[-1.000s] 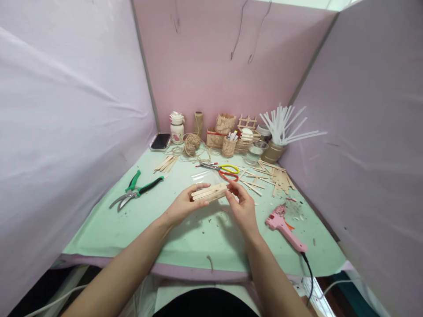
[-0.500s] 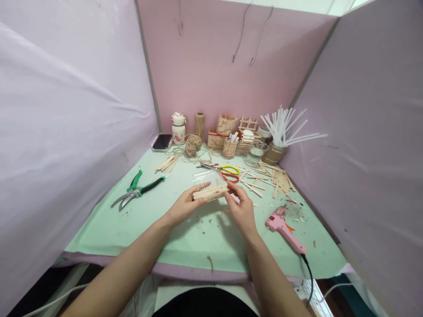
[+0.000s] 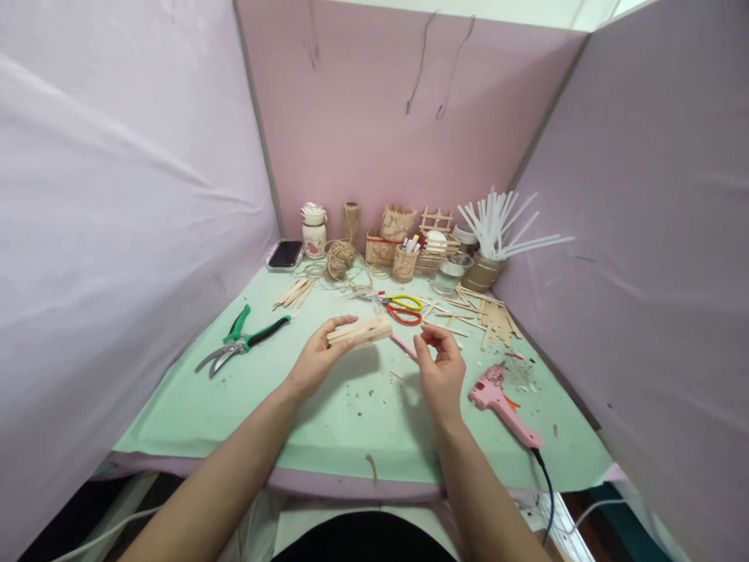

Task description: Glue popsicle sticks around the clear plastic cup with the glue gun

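My left hand (image 3: pixel 321 353) grips one end of a small block of flat wooden craft sticks (image 3: pixel 363 334) laid side by side, thumb in front and fingers behind. The block is held above the table, tilted a little up to the right. My right hand (image 3: pixel 440 365) is off to its right, touching none of it, with loosely curled fingers apart from the thumb and nothing visible in them. Just behind that thumb is a thin pink stick (image 3: pixel 403 346). Scissors (image 3: pixel 403 306) with yellow and red handles lie beyond the hands.
Green-handled pruning shears (image 3: pixel 239 339) lie left, a pink glue gun (image 3: pixel 506 407) right. Loose craft sticks (image 3: pixel 296 293) and twine (image 3: pixel 339 259) lie farther back. Behind stand a bottle (image 3: pixel 314 232), a cup of pens (image 3: pixel 405 264), a clear cup (image 3: pixel 450 273) and a jar of white glue sticks (image 3: pixel 484 271).
My right hand has let go of the block's right end and moved right and slightly down. My left hand has shifted slightly left with the block, uncovering the pink stick.
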{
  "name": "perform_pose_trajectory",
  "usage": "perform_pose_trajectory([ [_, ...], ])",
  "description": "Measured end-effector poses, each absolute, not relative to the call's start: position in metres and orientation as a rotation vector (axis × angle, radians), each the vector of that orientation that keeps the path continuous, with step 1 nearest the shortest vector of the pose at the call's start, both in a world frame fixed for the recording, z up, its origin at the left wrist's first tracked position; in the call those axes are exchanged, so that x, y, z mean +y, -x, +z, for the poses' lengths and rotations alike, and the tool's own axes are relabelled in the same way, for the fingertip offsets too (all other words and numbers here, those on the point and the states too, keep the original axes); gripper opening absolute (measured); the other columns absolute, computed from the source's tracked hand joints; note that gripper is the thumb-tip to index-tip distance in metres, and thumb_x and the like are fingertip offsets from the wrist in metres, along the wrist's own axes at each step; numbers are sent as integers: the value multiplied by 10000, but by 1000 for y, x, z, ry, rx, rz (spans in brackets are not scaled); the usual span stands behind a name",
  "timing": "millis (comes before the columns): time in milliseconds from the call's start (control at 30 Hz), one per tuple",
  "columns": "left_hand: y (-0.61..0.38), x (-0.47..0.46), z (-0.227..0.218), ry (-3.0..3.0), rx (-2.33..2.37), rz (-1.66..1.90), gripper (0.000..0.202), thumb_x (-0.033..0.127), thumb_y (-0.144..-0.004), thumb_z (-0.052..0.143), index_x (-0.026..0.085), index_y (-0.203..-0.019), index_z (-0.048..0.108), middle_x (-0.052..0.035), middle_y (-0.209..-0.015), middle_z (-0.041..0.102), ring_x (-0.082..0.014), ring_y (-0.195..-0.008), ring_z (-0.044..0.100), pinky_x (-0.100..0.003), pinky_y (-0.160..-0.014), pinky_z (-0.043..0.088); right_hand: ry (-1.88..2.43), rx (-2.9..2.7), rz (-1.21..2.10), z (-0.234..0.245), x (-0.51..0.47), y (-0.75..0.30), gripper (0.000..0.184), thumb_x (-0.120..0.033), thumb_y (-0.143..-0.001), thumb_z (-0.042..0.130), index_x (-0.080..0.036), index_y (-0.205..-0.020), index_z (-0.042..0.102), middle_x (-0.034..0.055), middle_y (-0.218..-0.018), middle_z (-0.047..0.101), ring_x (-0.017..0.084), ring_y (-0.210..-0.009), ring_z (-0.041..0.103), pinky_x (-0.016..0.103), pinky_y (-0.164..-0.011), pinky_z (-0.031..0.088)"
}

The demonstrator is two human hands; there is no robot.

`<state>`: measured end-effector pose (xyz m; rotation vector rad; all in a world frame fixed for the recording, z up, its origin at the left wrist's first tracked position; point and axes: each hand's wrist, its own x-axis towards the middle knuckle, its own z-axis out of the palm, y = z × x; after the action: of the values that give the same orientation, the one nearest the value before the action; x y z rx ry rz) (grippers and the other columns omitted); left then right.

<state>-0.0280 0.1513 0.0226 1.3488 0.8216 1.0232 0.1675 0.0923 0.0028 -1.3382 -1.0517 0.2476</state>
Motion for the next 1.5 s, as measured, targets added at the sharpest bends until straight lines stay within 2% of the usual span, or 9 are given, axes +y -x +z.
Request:
perform_pose_trajectory([
  [133, 28, 156, 20, -1218, 848, 1072, 505, 441, -731, 710, 186, -1159, 632, -53, -1007, 700, -216, -914, 618, -284, -793, 433, 1432, -1220, 275, 8, 87, -179, 180, -349, -891, 539, -211, -942, 643, 52, -898, 684, 203, -840, 624, 335, -774, 475],
  [267, 28, 158, 18, -1210, 837, 1071, 448, 431, -757, 686, 192, -1135, 654, -40, -946, 703, -207, -881, 605, -269, -753, 419, 1571, -1532, 341, 10, 82, -188, 127, -217, -832, 588, -244, -760, 688, 29, -803, 705, 210, -774, 627, 327, -729, 419],
  [400, 28, 157, 19, -1194, 813, 1078, 402, 396, -775, 683, 185, -1117, 657, -39, -928, 695, -197, -876, 596, -265, -762, 412, 1734, -1694, 321, 6, 82, -186, 186, -101, -757, 616, -237, -648, 681, 49, -731, 668, 224, -748, 598, 325, -685, 342],
  [667, 30, 157, 16, -1260, 843, 1059, 421, 436, -788, 667, 189, -1128, 649, -42, -978, 690, -199, -871, 598, -267, -772, 417, 1802, -1772, 304, -4, 86, -178, 215, -53, -702, 595, -221, -567, 596, 59, -675, 640, 210, -675, 560, 309, -631, 315],
  [800, 30, 155, 16, -1328, 893, 1046, 475, 474, -805, 632, 181, -1179, 617, -43, -968, 695, -200, -859, 608, -266, -762, 431, 1741, -1678, 286, -2, 85, -179, 166, -131, -775, 561, -221, -637, 580, 39, -688, 639, 199, -664, 559, 307, -641, 345],
  [900, 29, 152, 19, -1424, 917, 1051, 481, 495, -828, 591, 179, -1191, 597, -51, -1043, 692, -211, -912, 621, -284, -807, 450, 1666, -1534, 243, 4, 86, -179, 123, -244, -864, 517, -214, -770, 592, 43, -791, 655, 204, -748, 580, 315, -703, 396],
  [1000, 27, 148, 23, -1511, 936, 1029, 474, 494, -837, 581, 171, -1183, 582, -68, -1096, 684, -228, -968, 630, -311, -852, 470, 1580, -1414, 216, 13, 90, -175, 128, -276, -890, 491, -211, -842, 590, 39, -834, 655, 194, -799, 592, 314, -745, 430],
  [1167, 23, 142, 24, -1593, 942, 990, 524, 458, -761, 686, 152, -1167, 561, -91, -1078, 690, -243, -967, 654, -327, -839, 509, 1486, -1320, 190, 23, 95, -162, 108, -275, -863, 519, -213, -811, 589, 35, -845, 644, 195, -856, 582, 328, -800, 436],
  [1500, 20, 139, 20, -1645, 926, 1017, 460, 464, -812, 643, 142, -1133, 569, -96, -1073, 687, -235, -951, 665, -324, -816, 527, 1494, -1266, 207, 23, 96, -152, 120, -293, -838, 553, -214, -779, 621, 31, -792, 660, 205, -815, 578, 345, -763, 417],
])
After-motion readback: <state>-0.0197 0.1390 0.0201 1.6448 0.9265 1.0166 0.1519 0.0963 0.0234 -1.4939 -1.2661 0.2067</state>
